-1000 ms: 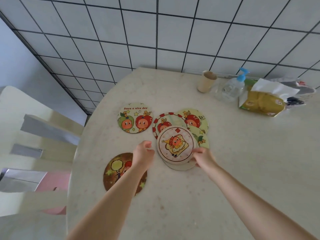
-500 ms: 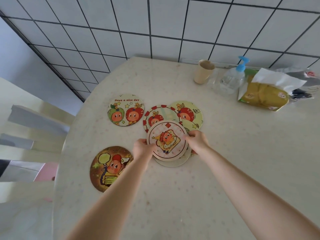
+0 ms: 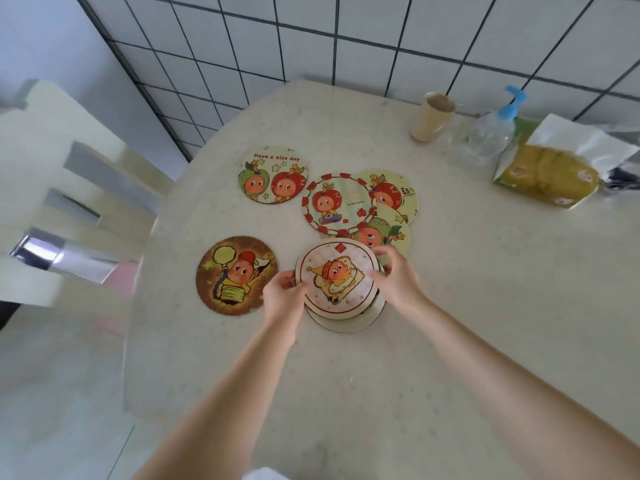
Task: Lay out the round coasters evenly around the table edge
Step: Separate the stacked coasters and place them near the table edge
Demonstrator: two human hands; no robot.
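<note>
Both hands hold a small stack of round coasters just above the pale table (image 3: 450, 306). Its top one is the toast coaster (image 3: 336, 277), pale pink with a red rim. My left hand (image 3: 282, 296) pinches the stack's left edge and my right hand (image 3: 394, 277) grips its right edge. A dark brown coaster (image 3: 235, 275) lies flat to the left. The "Have a nice day" coaster (image 3: 273, 174) lies farther back. Three overlapping coasters sit behind the stack: a red-checked one (image 3: 337, 204), a yellow one (image 3: 394, 194) and a green-hatted one (image 3: 382, 235).
A beige cup (image 3: 431, 116), a clear pump bottle with a blue top (image 3: 491, 131) and a yellow-green bag (image 3: 547, 174) stand at the back right near the tiled wall. A pale chair (image 3: 69, 202) stands against the table's left edge.
My left hand has come across from above the brown coaster to the stack's left edge. Both hands have drawn the stack nearer to me, uncovering the green-hatted coaster behind it.
</note>
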